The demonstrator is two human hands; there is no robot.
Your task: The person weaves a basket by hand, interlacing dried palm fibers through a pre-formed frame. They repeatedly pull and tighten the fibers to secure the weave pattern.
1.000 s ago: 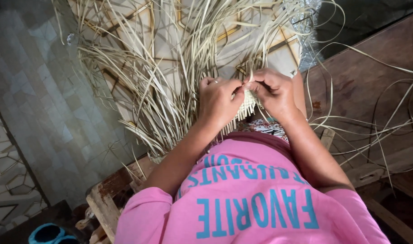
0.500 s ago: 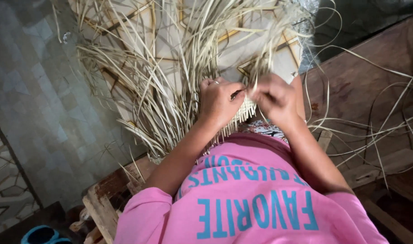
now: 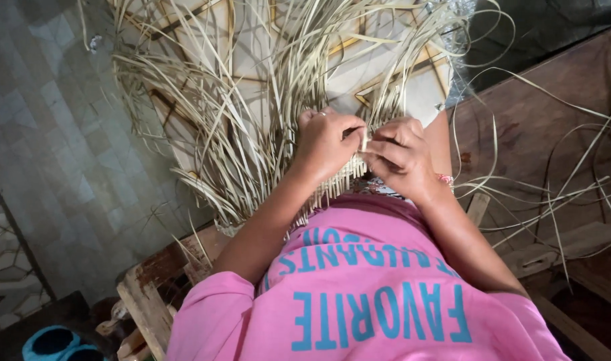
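A single pale straw strip [image 3: 364, 139] stands pinched between the two hands at the centre of the head view, just above the woven edge [image 3: 332, 187] of a mat of dried leaf strips that lies across the person's lap. The left hand [image 3: 329, 144] sits at 9 o'clock of that strip, its grip pressed together, thumb and forefinger closed on the strip, a ring showing on one finger. The right hand [image 3: 400, 155] sits at 3 o'clock, touching the left at the fingertips, its grip likewise pinching the same strip, with a pink bracelet [image 3: 444, 179] at the wrist. From the woven edge a large fan of loose strips [image 3: 252, 100] spreads toward 12 o'clock and 10 o'clock, long, unwoven and crossing one another, lying over a pale patterned floor tile [image 3: 385, 73]. More thin strips [image 3: 553, 194] curl away at 3 o'clock over a dark wooden bench [image 3: 533, 113]. At 6 o'clock the person's pink shirt [image 3: 365, 307] with blue lettering fills the lower frame. At 8 o'clock a rough wooden frame [image 3: 145, 307] juts out beside the left elbow, and at 7 o'clock, in the corner, sits a blue sandal [image 3: 51, 342] on the grey tiled floor [image 3: 58, 154].
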